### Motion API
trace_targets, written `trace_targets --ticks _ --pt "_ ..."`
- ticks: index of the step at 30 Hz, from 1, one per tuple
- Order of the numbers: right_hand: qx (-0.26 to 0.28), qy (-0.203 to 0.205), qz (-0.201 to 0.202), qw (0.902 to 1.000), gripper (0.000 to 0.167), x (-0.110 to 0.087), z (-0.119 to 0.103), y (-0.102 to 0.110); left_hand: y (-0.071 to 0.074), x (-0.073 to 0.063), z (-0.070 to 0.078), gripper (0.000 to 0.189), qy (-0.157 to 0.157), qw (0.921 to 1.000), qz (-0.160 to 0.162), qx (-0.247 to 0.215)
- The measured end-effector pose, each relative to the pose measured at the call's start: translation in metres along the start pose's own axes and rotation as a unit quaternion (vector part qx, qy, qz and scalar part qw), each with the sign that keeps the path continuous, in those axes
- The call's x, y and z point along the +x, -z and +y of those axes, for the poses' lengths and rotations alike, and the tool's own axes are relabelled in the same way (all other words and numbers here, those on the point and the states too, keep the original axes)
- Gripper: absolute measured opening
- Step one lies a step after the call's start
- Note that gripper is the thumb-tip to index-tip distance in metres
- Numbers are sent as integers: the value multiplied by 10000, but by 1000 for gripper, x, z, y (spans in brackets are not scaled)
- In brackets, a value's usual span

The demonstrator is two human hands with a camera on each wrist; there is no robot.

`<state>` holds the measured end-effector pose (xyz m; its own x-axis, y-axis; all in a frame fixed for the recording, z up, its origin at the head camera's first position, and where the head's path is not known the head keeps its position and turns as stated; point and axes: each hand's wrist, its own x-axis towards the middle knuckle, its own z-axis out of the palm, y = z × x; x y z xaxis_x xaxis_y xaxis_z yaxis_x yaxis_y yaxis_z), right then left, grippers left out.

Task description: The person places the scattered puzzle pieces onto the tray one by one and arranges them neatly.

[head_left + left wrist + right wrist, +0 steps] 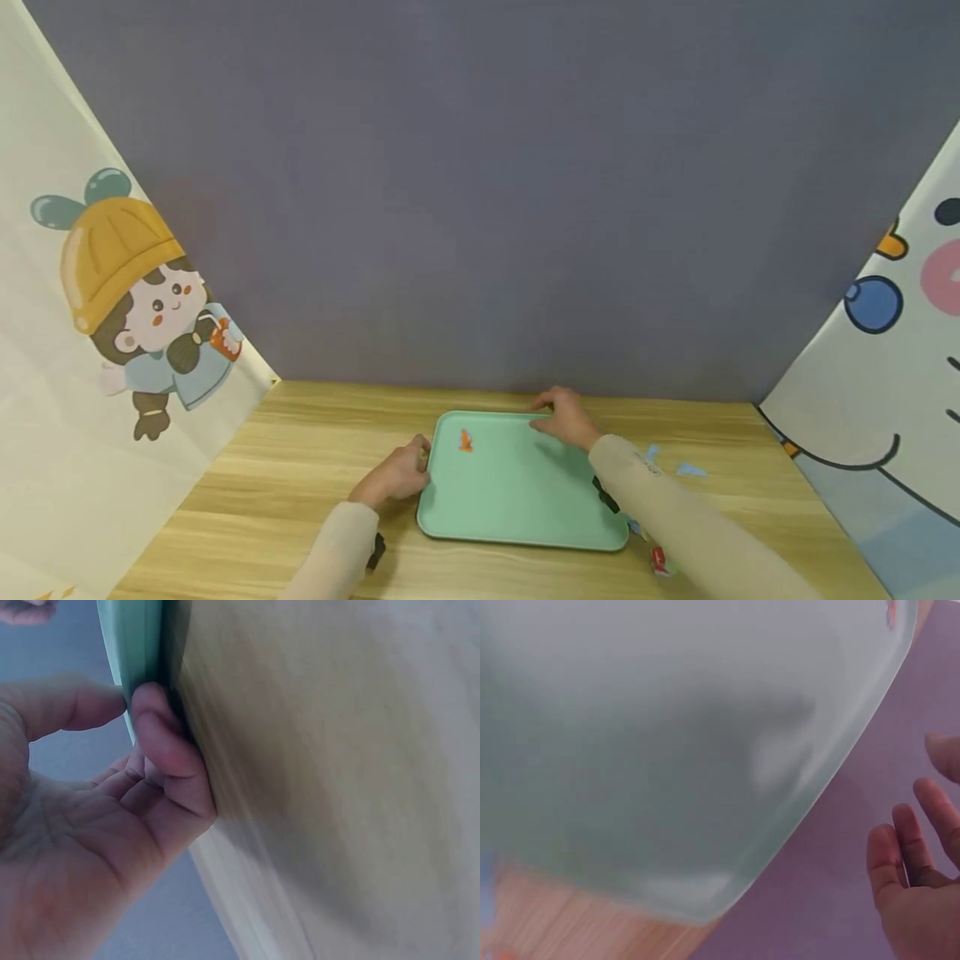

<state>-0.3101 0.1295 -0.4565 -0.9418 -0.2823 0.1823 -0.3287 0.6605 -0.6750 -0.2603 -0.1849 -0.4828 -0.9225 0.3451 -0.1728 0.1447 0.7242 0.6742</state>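
Observation:
A pale green tray (517, 492) with a raised rim lies on the wooden table, an orange piece (466, 441) near its far left corner. At the tray's left edge, my left hand (397, 475) pinches the rim. The left wrist view shows the thumb (97, 705) against the green rim and the bent index finger (169, 746) on its other side. Over the far right part of the tray reaches my right hand (567, 419). Its fingers are spread and apart from the rim in the right wrist view, with nothing held.
Light blue pieces (691, 470) lie on the table (322, 450) right of the tray. A small red piece (659, 560) lies by the right forearm, which partly hides other bits. A grey backdrop (480, 208) rises behind; printed white panels (45, 417) stand at both sides.

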Motion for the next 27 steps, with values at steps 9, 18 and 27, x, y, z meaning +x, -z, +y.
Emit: trace_targets --ticks 9,18,27 --pt "-280 161 381 9988 24 -18 35 39 2 0 -1 44 -18 10000 -29 -76" --pt "-226 -151 405 9988 26 -50 77 76 2 3 -1 47 -17 10000 -18 5" --pt "-552 -952 112 9939 37 -85 106 87 3 2 -1 48 25 10000 16 92"
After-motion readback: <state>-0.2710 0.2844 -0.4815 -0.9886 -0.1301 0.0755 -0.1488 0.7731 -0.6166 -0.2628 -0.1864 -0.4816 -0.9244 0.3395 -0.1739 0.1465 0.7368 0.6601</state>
